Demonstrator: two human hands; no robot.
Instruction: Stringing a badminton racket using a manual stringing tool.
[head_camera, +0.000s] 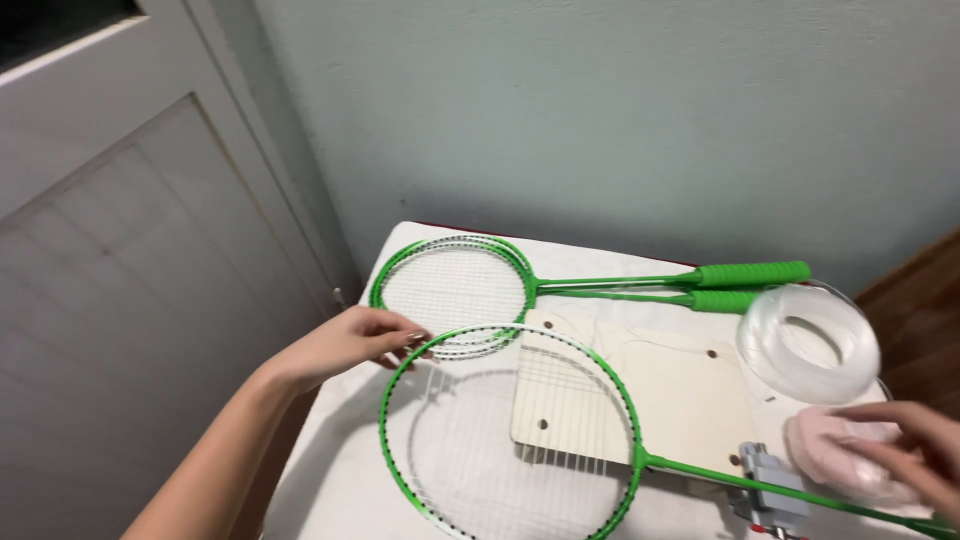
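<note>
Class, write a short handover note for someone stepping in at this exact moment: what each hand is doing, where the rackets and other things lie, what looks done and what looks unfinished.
Left hand: fingers on the top rim of the near green racket, open grip.
Right hand: resting on a pink bundle at the table's right edge; grip unclear.
Near racket lies over a pale board with holes; a grey clamp sits at its shaft.
Two more green rackets are stacked behind; clear string coil lies right.
Done: near racket carries vertical strings only.
Left: cross strings appear missing.
</note>
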